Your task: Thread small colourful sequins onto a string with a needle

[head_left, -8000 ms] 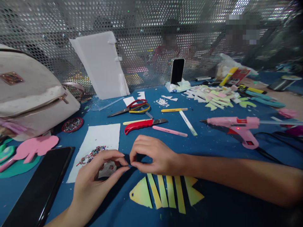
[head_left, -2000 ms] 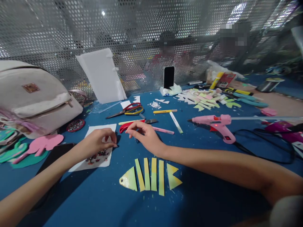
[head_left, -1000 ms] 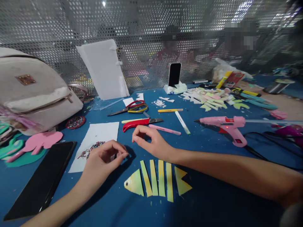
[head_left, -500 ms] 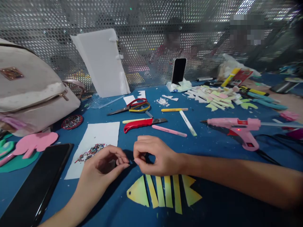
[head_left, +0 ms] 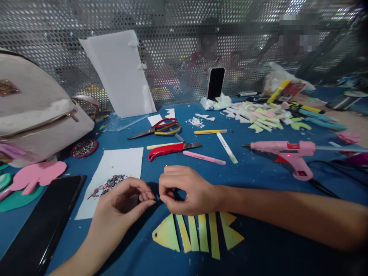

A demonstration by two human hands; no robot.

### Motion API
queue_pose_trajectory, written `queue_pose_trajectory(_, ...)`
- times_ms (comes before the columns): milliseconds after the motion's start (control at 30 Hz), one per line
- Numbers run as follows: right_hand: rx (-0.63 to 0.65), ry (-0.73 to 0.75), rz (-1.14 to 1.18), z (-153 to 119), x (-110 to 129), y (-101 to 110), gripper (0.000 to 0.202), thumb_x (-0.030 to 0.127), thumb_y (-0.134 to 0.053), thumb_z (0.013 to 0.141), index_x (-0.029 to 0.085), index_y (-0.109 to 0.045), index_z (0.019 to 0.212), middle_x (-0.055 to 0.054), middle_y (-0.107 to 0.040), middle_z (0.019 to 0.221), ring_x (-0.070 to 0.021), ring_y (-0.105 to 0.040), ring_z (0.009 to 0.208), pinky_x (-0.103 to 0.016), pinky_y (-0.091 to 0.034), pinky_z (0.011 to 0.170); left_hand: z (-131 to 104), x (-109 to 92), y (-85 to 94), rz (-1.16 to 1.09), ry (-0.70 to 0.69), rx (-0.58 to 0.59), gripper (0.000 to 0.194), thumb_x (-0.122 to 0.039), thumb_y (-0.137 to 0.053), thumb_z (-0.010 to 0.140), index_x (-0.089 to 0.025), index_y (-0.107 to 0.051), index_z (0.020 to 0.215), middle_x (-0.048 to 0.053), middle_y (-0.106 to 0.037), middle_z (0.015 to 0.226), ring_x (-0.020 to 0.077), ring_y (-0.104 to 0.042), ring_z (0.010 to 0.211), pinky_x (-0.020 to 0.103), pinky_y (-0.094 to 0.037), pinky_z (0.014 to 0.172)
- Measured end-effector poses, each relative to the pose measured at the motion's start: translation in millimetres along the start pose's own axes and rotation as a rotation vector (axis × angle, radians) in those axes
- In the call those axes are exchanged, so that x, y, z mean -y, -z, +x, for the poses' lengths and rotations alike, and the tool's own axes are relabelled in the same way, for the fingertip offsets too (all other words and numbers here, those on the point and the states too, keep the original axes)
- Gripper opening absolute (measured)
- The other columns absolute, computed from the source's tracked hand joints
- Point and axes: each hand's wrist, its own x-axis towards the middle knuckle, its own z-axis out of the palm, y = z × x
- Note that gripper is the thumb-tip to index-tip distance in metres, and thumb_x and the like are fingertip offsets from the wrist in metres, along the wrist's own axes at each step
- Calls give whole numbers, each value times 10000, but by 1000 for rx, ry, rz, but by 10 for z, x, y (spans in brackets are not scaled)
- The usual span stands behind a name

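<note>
My left hand (head_left: pixel 125 209) is closed in a pinch over the lower edge of a white paper (head_left: pixel 123 161) that bears a pile of colourful small beads (head_left: pixel 105 186). Close beside it, my right hand (head_left: pixel 188 189) pinches too, thumb against curled fingers. Whatever lies between the fingertips of either hand is too small to make out. Below my right hand a yellow-green fish shape lies in separate pieces: a head (head_left: pixel 166 233) with a dark eye hole, several strips (head_left: pixel 203 234) and a notched tail (head_left: pixel 230 234).
Red knife (head_left: pixel 165 151), scissors (head_left: pixel 155 130) and pens (head_left: pixel 204 157) lie ahead. A pink glue gun (head_left: pixel 287 151) with a lit red light is at right, a black phone (head_left: pixel 43 226) at left, beside a backpack (head_left: pixel 37 111). Cut scraps (head_left: pixel 258 115) are heaped behind.
The view has shifted slightly, so things on the table appear a little further left. Both hands keep nearly the same pinched pose.
</note>
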Motion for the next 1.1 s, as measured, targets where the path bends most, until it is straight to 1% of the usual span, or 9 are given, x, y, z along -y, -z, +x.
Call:
queue_pose_trajectory(133,8,-2,-8,0,-4,-3,152,107,-551,834,190,-476,731,43,-537,692,-101,-455,662,-252,-383,708,-1,1,-1,-6,1,-8,95,-182,-772,801,-232,-702,843,-15,-711,784,126,-675,728,181,-572,692)
queue_pose_trajectory(333,50,2,-39,2,-2,-11,142,131,-566,868,187,-504,753,46,-548,702,-101,-459,684,-249,-391,733,-8,7,-8,15,-20,17,75,-194,-764,814,-237,-707,837,-18,-712,786,122,-680,742,165,-565,690)
queue_pose_trajectory(533,89,-5,-77,9,-12,-10,135,165,-561,919,184,-565,785,30,-591,720,-121,-466,717,-259,-389,727,-17,-25,-44,48,-17,-22,78,-210,-780,789,-233,-708,809,-18,-701,770,124,-680,730,163,-566,676)
queue_pose_trajectory(700,101,4,-86,5,-26,-19,138,199,-555,953,181,-597,823,11,-621,746,-136,-483,742,-269,-389,737,13,-69,-54,55,-19,-27,80,-212,-784,769,-231,-707,782,-22,-696,745,118,-678,701,155,-565,655)
queue_pose_trajectory(867,93,-7,-64,13,-15,0,122,168,-572,953,175,-611,837,5,-623,762,-133,-494,755,-252,-385,713,-7,-61,-42,52,-8,-24,97,-227,-791,763,-237,-706,809,-25,-692,756,132,-677,721,175,-563,667)
queue_pose_trajectory(967,58,-37,-34,17,-6,8,116,162,-587,955,168,-616,843,6,-614,768,-125,-501,761,-241,-382,698,-12,-52,-18,138,-12,-5,62,-279,-749,817,-238,-706,803,-22,-698,762,132,-661,710,178,-529,644)
queue_pose_trajectory(1100,48,-28,-25,17,-4,6,125,133,-579,946,167,-603,829,7,-611,763,-122,-498,748,-241,-383,698,4,-59,-1,281,-55,56,183,-327,-633,906,-227,-694,765,-20,-690,710,130,-629,659,189,-473,599)
